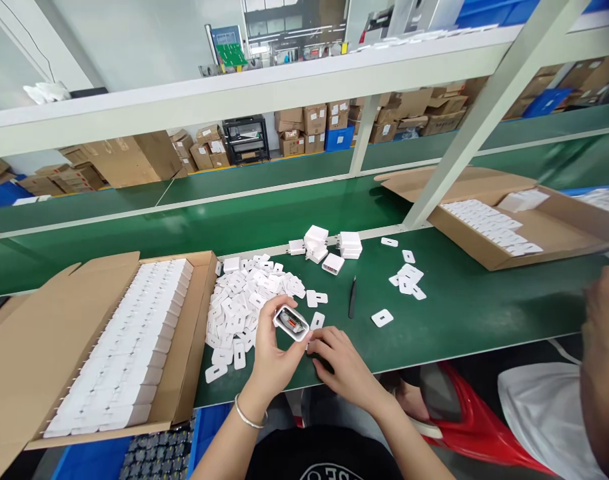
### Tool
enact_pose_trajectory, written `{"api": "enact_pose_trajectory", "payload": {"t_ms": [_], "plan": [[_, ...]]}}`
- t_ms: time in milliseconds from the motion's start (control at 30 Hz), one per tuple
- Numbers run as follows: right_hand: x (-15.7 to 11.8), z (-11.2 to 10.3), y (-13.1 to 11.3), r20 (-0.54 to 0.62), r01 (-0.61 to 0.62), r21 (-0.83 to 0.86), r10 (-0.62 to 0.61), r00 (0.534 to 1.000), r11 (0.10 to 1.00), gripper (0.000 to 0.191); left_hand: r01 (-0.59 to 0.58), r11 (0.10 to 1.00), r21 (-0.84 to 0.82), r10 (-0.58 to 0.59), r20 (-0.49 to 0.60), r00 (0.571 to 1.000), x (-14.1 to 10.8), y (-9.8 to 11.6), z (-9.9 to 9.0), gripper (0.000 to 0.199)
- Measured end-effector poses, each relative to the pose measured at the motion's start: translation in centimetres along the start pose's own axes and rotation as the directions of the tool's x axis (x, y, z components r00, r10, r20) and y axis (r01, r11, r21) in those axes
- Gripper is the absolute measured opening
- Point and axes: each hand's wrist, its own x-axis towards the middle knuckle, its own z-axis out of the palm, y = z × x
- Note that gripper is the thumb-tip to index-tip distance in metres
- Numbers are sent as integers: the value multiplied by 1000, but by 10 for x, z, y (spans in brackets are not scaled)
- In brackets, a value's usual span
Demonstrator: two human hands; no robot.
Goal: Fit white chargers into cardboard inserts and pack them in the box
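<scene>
Left fingers (268, 312) gripping 1 white shell (291, 323), right fingers (330, 339) beside it, hold unclear, 1 black tweezer pair (352, 300)

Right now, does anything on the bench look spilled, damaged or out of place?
Nothing looks plainly damaged. The untidiest spot is the heap of covers beside the left box, loose and overlapping, with strays lying apart near the tweezers. The charger in the left hand is open at one end, which may be normal here.
</scene>
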Motion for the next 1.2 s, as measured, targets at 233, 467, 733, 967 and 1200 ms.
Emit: {"api": "enact_pose_trajectory", "payload": {"t_ms": [233, 467, 733, 967, 1200], "plan": [[-1, 10, 5, -57, -133, -10, 132, 990, 991, 34, -56, 980, 189, 69, -64, 996, -14, -12, -2, 39], [15, -4, -9, -217, -192, 274, 255, 942, 942, 13, 107, 994, -2, -107, 25, 994, -39, -18, -12, 35], [27, -20, -74, -328, -27, 365, 155, 932, 930, 17, 206, 971, -120, -212, -38, 977, -66, -34, -7, 43], [25, -13, -73, -303, -8, 315, 109, 947, 949, 18, 215, 976, -31, -218, -124, 968, -65, -29, -6, 30], [25, 3, -65, -69, -181, 761, 355, 932, 623, 37, 154, 986, -70, -167, -253, 953, -65, -28, 1, 25]]}}
